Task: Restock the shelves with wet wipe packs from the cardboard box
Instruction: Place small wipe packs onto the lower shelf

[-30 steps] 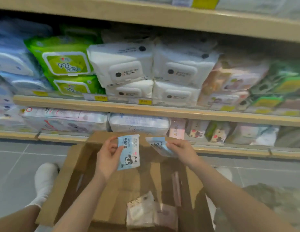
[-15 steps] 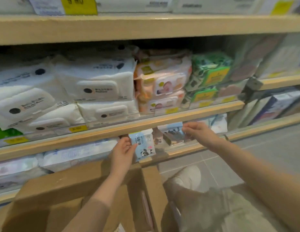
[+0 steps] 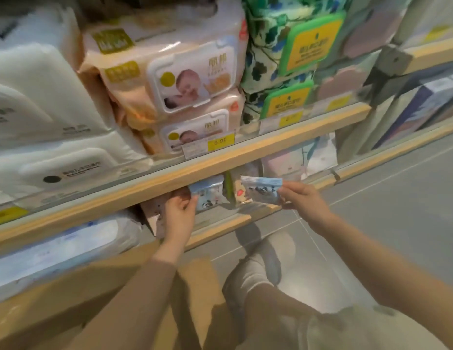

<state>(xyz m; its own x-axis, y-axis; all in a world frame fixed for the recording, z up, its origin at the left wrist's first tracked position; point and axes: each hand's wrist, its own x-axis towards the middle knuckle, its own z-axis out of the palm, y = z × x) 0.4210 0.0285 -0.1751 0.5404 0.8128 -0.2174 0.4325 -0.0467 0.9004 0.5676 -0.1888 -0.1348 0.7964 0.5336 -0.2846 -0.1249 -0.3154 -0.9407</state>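
A small blue wet wipe pack with a panda print stands on the lower shelf, under the wooden edge of the upper shelf, and the left hand holds it by its left side, fingers closed against the wrapper. Just right of those fingers, past a few small pink and green packs standing on the same shelf, the right hand pinches a second blue panda pack by its right edge, fingers clamped on it; that pack hangs in front of the shelf lip, tilted nearly flat, touching nothing else that can be seen. Above both hands, the upper shelf carries 2 stacked peach baby wipe packs, with a yellow price tag reading 9.90 below them, green floral packs to their right and large white packs to their left. Below the left forearm sits the open cardboard box, its contents out of view. Right of the box, a knee and a white shoe rest on the grey tiled floor.
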